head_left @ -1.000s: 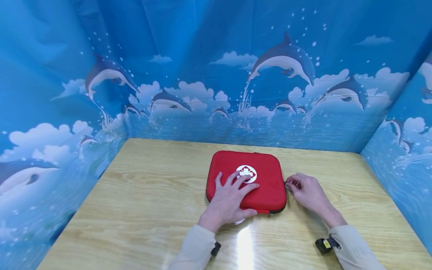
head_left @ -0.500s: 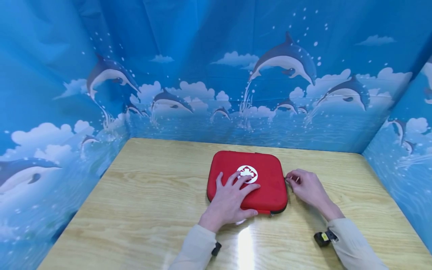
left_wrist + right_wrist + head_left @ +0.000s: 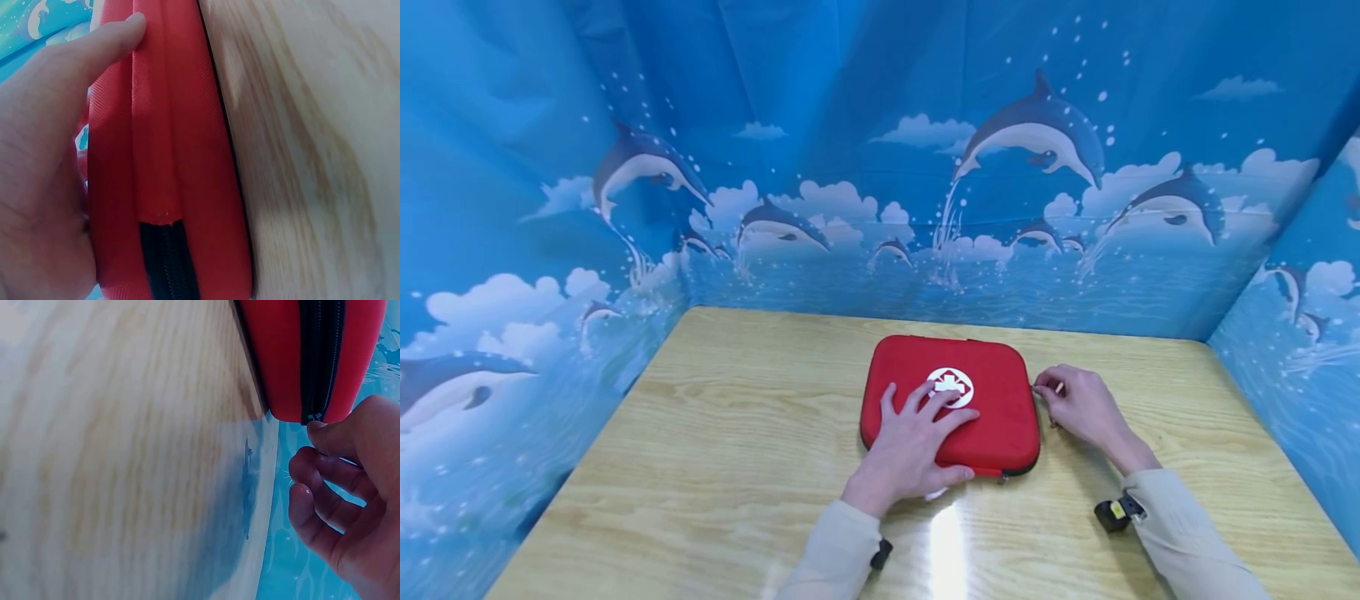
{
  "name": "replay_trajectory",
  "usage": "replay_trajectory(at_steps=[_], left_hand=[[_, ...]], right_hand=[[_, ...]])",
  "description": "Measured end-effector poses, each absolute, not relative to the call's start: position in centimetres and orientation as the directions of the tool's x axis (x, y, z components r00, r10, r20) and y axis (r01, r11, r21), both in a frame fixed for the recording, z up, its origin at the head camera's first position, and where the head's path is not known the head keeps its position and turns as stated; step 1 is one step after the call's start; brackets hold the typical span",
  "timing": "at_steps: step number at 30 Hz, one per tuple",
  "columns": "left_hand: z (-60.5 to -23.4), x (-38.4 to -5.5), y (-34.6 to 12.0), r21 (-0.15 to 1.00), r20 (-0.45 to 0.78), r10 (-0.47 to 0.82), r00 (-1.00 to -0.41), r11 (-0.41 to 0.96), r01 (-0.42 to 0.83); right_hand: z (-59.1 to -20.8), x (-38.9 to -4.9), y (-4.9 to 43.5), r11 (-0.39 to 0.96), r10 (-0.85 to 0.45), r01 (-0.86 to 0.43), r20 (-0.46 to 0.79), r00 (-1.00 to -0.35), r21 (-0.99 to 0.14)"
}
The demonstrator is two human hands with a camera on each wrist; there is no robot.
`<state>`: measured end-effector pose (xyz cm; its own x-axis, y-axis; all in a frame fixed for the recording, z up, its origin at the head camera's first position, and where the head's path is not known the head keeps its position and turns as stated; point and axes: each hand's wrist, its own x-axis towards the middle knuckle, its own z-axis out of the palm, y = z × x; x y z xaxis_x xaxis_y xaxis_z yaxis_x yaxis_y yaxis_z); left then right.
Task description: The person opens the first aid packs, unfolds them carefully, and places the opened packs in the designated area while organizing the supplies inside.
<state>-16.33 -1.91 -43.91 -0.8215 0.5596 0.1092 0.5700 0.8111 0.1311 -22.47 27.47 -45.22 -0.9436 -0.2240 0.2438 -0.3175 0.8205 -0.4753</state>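
A red first-aid case with a white cross emblem lies flat on the wooden table. My left hand rests on its lid with fingers spread, the thumb along the front side. In the left wrist view that thumb lies against the case's red side strip, above the end of the black zipper. At the case's right side, my right hand pinches a zipper pull between thumb and finger. The right wrist view shows the zipper slider right at the thumb tip, the black zipper track running along the side.
The wooden table extends to both sides of the case. Blue dolphin-print curtains stand behind and at the sides. Small black devices, such as the one by the right sleeve, are worn at the wrists.
My right hand has moved a little farther back along the case's right side, still pinching the zipper pull. The left hand and the case stay almost where they were.
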Motion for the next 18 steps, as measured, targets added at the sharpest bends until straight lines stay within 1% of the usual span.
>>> replay_trajectory(at_steps=[9, 13, 14, 18], left_hand=[[-43.9, -16.7, -2.4, 0.152, 0.128, 0.581, -0.804, 0.789, 0.595], [-43.4, -17.0, -3.3, 0.217, 0.079, 0.595, -0.8, 0.773, 0.596], [-43.2, -17.0, -3.6, 0.238, 0.067, 0.595, -0.801, 0.77, 0.592], [-42.8, -17.2, -4.6, 0.299, 0.033, 0.576, -0.817, 0.774, 0.558]], right_hand=[[-45.2, -22.2, 27.8, 0.79, -0.277, -0.362, 0.238, -0.931, -0.494], [-45.3, -21.6, 27.8, 0.768, -0.315, -0.404, 0.256, -0.914, -0.497], [-45.4, -21.3, 27.7, 0.762, -0.328, -0.427, 0.277, -0.903, -0.487], [-45.5, -20.3, 27.5, 0.746, -0.353, -0.473, 0.324, -0.878, -0.469]])
